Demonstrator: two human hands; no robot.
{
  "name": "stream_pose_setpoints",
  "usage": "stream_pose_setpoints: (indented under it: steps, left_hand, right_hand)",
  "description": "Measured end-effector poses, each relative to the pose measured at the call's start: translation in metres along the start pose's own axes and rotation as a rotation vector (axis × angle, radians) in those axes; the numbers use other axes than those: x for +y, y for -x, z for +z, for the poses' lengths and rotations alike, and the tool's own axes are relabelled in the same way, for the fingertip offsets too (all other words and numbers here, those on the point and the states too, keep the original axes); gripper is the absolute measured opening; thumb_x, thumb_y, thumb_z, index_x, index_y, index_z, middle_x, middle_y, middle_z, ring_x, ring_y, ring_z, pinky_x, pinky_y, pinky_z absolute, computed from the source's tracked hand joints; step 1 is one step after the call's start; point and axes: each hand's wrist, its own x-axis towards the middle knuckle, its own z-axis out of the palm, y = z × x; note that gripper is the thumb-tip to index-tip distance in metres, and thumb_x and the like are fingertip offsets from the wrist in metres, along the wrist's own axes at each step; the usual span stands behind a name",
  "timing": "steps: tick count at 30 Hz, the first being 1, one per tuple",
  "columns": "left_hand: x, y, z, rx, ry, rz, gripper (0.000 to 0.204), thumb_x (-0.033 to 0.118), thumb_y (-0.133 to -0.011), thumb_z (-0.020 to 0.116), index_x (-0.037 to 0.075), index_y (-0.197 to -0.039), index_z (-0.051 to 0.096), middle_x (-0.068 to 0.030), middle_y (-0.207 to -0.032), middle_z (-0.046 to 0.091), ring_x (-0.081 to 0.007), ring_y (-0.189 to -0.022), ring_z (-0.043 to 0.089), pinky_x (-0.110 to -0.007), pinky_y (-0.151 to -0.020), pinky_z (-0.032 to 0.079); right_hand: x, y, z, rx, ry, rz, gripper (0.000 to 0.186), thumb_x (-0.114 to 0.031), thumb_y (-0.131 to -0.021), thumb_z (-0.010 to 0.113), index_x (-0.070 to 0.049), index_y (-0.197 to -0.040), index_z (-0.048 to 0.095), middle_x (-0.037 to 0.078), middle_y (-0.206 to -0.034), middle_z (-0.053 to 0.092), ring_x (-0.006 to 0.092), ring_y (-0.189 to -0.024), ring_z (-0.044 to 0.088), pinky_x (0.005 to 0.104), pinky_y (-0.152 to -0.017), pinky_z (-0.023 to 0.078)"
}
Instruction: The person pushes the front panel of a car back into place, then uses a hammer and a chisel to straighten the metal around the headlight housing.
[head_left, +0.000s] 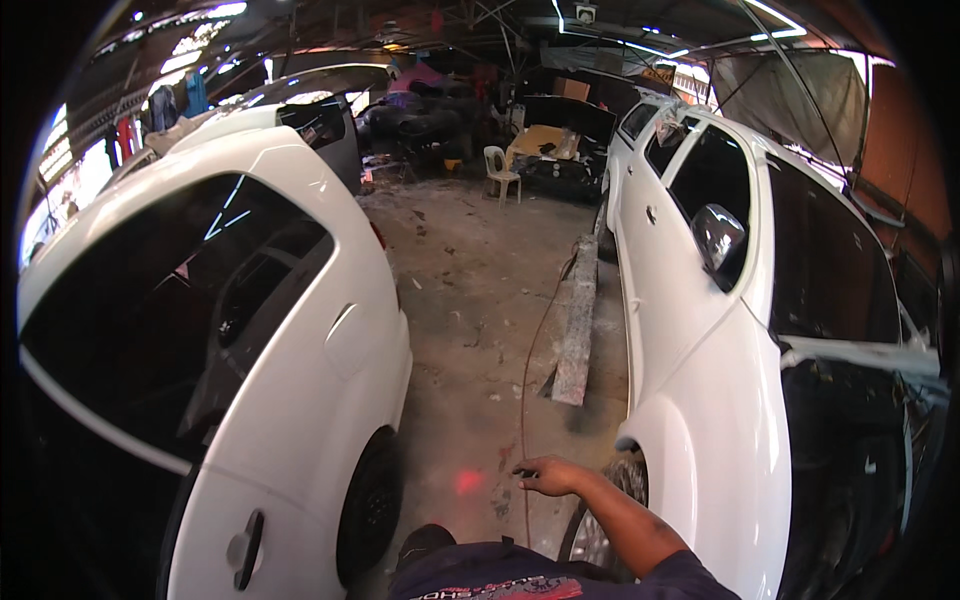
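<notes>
My right hand reaches over the concrete floor, low in the middle of the head view. Its fingers are curled together, and a small dark patch shows between them and the thumb. Whether that is a held thing or shadow is unclear. A white vehicle stands close on the right, and its front wheel is partly behind my forearm. On the left is a white car with a dark side window and a black rear wheel. My left hand is out of the picture.
A thin reddish hose runs along the floor past a long, paint-spattered beam. Farther back stand a white plastic chair and a car with its hood raised. A red light spot glows on the floor.
</notes>
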Motion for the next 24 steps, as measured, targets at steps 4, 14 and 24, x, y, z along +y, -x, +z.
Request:
stream_pose_setpoints:
  steps: [4,14,24]
  left_hand:
    - [0.137,-0.089,-0.042,-0.032,-0.010,0.015,0.044,0.032,-0.092,0.071,0.002,-0.124,0.071,-0.0214,-0.122,0.072,-0.0340,-0.112,0.069,-0.043,-0.097,0.053]
    - [0.676,-0.314,-0.225,0.030,-0.488,0.468,0.048,0.038,-0.092,0.070,0.004,-0.127,0.071,-0.0210,-0.126,0.070,-0.0331,-0.116,0.067,-0.044,-0.100,0.050]
    - [1.094,-0.418,-0.287,0.163,-0.365,0.833,0.057,0.040,-0.086,0.075,0.006,-0.131,0.068,-0.0224,-0.128,0.069,-0.0362,-0.120,0.065,-0.042,-0.103,0.050]
  right_hand:
    - [0.053,-0.113,-0.092,0.116,-0.107,-0.008,0.047,-0.038,-0.099,0.063,-0.010,-0.136,0.063,0.021,-0.130,0.067,0.0373,-0.119,0.065,0.0448,-0.103,0.049]
    - [0.315,-0.246,-0.067,-0.118,-0.661,0.750,0.070,-0.064,-0.100,0.052,-0.006,-0.137,0.063,0.017,-0.131,0.067,0.0295,-0.125,0.059,0.0440,-0.110,0.044]
    - [0.392,-0.379,-0.298,0.278,-0.589,0.828,0.066,-0.059,-0.098,0.060,-0.006,-0.136,0.064,0.021,-0.135,0.065,0.0335,-0.129,0.058,0.0451,-0.111,0.043]
